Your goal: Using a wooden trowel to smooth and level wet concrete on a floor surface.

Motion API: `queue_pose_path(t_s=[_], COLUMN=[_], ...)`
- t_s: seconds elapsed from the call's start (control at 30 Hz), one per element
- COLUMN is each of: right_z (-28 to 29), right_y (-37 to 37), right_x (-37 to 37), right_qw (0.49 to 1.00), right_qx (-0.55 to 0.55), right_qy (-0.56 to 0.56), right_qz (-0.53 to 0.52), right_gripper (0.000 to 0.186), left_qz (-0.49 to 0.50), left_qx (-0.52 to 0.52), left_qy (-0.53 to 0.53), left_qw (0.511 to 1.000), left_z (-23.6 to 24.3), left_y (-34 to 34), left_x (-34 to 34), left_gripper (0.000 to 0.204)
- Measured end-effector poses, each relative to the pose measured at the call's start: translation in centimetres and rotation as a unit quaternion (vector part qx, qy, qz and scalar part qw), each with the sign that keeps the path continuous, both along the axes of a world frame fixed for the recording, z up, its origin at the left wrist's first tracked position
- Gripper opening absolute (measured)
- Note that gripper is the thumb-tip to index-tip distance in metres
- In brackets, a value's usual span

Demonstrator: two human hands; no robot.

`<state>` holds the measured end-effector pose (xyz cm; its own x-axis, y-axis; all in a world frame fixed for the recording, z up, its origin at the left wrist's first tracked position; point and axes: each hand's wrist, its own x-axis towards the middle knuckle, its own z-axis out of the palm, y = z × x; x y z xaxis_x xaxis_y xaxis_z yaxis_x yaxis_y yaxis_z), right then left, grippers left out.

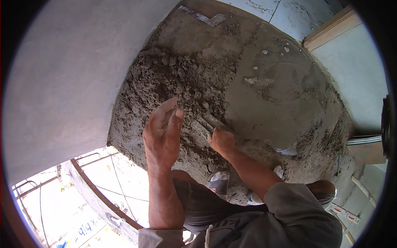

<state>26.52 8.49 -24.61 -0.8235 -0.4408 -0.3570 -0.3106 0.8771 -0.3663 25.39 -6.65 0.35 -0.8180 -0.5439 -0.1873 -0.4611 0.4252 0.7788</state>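
My left hand (pixel 162 134) is raised over the loose grey mortar (pixel 165 76), fingers bent and thumb apart, with nothing visible in it. My right hand (pixel 223 142) grips a trowel (pixel 202 127) low over the mortar; its far end lies by the crumbly heap. Smoothed wet mortar (pixel 269 113) spreads to the right of the trowel, with rougher clumps along its edges. My fingers partly hide the trowel's handle, and its exact shape is hard to make out.
A pale wall (pixel 74 82) rises on the left, above a bright opening with metal bars (pixel 99 159). An angled flat strip (pixel 204 17) lies at the far end near white tiles (pixel 295 16). A wooden frame (pixel 333 29), spirit level (pixel 346 214) and stick (pixel 364 190) are on the right.
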Motion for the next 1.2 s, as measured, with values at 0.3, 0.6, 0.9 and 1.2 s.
queue_pose_path(t_s=[0.3,0.6,0.9,1.2], right_z=[-0.2,5.2,8.3,4.3], right_y=[1.0,13.1,27.1,42.9], right_x=[-0.1,2.0,0.8,-11.3], right_qw=[0.993,0.968,0.800,0.801], right_qx=[-0.118,-0.158,-0.284,-0.077], right_qy=[0.015,-0.154,-0.211,0.154], right_qz=[-0.014,-0.119,-0.484,-0.574], right_gripper=[0.044,0.047,0.031,0.033], left_qz=[-0.015,-0.059,-0.122,-0.120], left_qx=[-0.012,0.054,0.008,-0.001], left_qy=[0.052,0.062,0.056,0.035], left_qw=[0.998,0.995,0.991,0.992], left_z=[-1.6,-5.2,-5.2,-2.7], left_y=[0.3,0.7,4.8,8.4], left_x=[-1.2,-4.0,-6.4,-5.9], left_gripper=[0.040,0.048,0.051,0.045])
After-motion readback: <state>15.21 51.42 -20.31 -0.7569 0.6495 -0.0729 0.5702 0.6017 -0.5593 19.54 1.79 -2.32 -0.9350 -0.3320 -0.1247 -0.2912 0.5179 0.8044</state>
